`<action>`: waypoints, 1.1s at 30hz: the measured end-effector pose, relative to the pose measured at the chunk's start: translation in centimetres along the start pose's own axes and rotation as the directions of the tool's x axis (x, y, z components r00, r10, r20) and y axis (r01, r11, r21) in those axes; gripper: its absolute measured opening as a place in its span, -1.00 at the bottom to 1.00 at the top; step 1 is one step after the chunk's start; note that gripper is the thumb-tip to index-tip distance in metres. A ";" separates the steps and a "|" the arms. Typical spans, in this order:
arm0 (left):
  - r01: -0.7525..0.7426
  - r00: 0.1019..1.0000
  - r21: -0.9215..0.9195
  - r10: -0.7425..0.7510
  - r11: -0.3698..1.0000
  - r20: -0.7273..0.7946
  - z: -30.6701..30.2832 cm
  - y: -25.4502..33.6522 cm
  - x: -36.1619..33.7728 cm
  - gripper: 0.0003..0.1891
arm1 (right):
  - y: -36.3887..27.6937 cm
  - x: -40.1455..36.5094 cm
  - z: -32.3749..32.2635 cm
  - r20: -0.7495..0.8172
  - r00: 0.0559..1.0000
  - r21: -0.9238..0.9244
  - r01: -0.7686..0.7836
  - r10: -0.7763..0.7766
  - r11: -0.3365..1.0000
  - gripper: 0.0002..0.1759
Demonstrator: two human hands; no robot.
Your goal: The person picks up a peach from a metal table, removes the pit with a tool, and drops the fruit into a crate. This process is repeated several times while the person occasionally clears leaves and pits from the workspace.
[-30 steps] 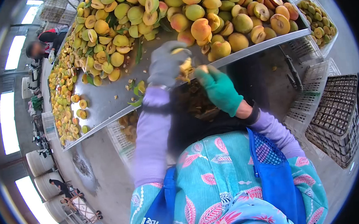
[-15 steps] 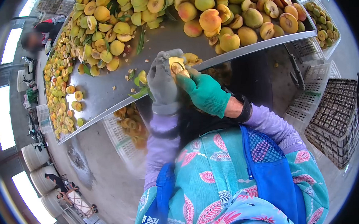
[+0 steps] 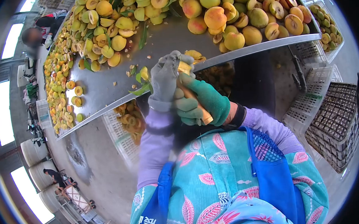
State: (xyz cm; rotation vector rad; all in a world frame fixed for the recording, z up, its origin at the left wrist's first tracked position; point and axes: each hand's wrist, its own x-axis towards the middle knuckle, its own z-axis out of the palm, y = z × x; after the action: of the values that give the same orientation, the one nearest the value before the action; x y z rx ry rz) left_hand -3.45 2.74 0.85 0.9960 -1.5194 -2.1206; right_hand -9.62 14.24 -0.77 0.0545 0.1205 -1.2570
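Observation:
My left hand (image 3: 165, 78), in a grey glove, is closed around a yellow piece of fruit (image 3: 183, 68) above the near edge of the metal table (image 3: 125, 80). My right hand (image 3: 205, 98), in a green glove, is wrapped round a tan wooden handle (image 3: 205, 115) and touches the fruit; the tool's working end is hidden between the hands. Cut yellow pieces (image 3: 195, 55) lie on the table just beyond. Green leaves (image 3: 142, 89) and a small piece of fruit are beside my left wrist. Whole and halved fruits (image 3: 234, 40) are heaped farther back.
Below the table edge stands a white crate (image 3: 116, 133) of fruit halves. To the right are white crates (image 3: 308, 93), a dark stacked crate (image 3: 336, 120) and a fruit-filled crate (image 3: 325, 27). A co-worker (image 3: 47, 27) is at the far left; other people (image 3: 57, 179) are farther off.
My right hand has turned, bringing the wooden handle into view. The fruit in my left hand is now more covered by the fingers. The view has shifted slightly.

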 end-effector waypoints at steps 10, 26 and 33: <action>-0.312 0.931 -0.455 0.172 0.834 -0.322 -14.5 1.0 -8.2 -0.72 | -2.6 -3.7 1.7 -0.313 0.943 -0.678 -0.304 0.112 0.669 -0.49; -0.332 0.936 0.676 0.321 0.658 0.148 -4.5 0.4 3.2 -0.66 | -11.1 6.5 -2.0 -0.015 0.871 -0.866 -0.257 -0.492 -0.429 -0.41; -0.409 0.848 0.865 0.472 0.291 0.242 -12.7 10.7 5.6 -0.65 | -18.6 8.8 8.4 0.407 0.682 -0.675 -0.223 -0.607 -0.703 -0.66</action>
State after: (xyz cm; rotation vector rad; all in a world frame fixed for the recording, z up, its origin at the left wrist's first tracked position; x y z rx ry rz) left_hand 0.44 -13.37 6.53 0.7060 -2.5974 -0.7336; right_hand -24.13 -0.75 6.96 -1.7154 2.1949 -1.1451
